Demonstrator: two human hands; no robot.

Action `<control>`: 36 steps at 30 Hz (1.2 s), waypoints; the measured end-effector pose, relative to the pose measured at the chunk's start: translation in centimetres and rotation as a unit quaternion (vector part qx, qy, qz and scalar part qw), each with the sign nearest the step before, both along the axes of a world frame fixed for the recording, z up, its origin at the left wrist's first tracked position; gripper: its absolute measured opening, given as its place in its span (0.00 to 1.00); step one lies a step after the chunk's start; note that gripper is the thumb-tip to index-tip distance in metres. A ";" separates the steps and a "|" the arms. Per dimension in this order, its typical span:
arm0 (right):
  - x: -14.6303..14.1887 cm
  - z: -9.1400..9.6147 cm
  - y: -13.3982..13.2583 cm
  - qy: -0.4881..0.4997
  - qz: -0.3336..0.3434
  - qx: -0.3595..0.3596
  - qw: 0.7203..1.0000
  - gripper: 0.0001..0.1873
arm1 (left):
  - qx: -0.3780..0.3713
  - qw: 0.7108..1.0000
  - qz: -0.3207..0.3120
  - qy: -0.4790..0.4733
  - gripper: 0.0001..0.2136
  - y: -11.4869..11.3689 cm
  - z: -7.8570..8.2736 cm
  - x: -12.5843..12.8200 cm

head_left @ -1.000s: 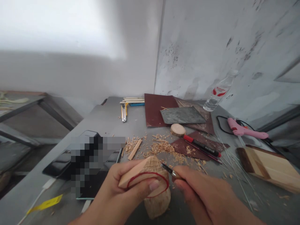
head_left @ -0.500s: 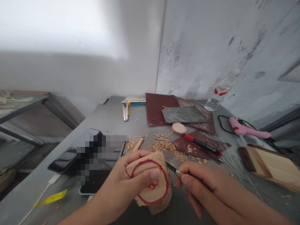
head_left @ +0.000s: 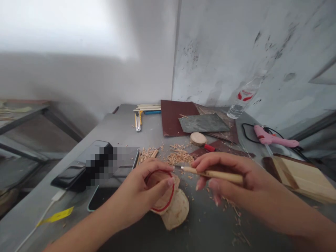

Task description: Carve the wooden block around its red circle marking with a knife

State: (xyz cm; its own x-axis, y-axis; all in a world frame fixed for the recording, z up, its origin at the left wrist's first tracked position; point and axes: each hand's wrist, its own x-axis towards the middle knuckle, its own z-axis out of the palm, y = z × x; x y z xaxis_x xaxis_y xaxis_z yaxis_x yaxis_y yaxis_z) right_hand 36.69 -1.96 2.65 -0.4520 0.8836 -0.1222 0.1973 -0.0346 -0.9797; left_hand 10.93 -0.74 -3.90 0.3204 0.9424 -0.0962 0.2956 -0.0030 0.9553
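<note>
Grey table [head_left: 118, 129], left hand [head_left: 141, 192] gripping wood block [head_left: 168, 199], right hand [head_left: 231, 178] holding carving tool [head_left: 212, 173]

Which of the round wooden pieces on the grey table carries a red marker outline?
The round wooden slab gripped by the left hand, propped on a bare wooden round. The small wooden disc farther back is unmarked.

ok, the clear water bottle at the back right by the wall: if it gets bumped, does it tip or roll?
The water bottle stands upright, tall on a narrow base, so it probably tips easily. It looks mostly empty, hence likely light and quick to slide. Its round body would probably roll once down, perhaps toward the pink glue gun.
</note>
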 end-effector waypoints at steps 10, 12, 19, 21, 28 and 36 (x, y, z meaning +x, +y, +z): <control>-0.9 -1.4 0.5 -0.077 -0.055 0.088 0.992 0.20 | 0.058 0.969 -0.166 0.176 0.25 -1.0 1.8 -0.6; -1.0 -1.2 0.1 -0.185 0.022 0.072 0.980 0.18 | 0.063 0.965 -0.186 0.175 0.25 -1.2 1.8 -0.8; -2.8 -2.5 -1.3 -0.272 0.096 0.073 0.955 0.38 | 0.058 0.964 -0.196 0.169 0.29 -1.1 2.1 -1.0; -3.4 -3.2 -1.3 -0.233 0.086 0.080 0.965 0.35 | 0.058 0.965 -0.193 0.170 0.30 -1.1 2.0 -1.0; -2.3 -3.4 0.1 -0.276 0.063 0.108 0.953 0.32 | 0.073 0.966 -0.169 0.180 0.26 -1.1 1.6 -1.0; -2.0 -3.9 0.4 -0.304 0.047 0.126 0.943 0.36 | 0.134 0.961 -0.132 0.204 0.27 -0.7 0.9 -1.2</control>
State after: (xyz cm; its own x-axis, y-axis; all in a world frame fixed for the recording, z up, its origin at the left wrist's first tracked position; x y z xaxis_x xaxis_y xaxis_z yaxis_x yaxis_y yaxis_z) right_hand 34.68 -1.55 -1.29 -0.4429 0.8792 -0.1757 0.7158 0.2287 -0.6598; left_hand 9.73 -1.47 -2.98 0.5396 0.8414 -0.0296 0.6008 -0.3602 0.7137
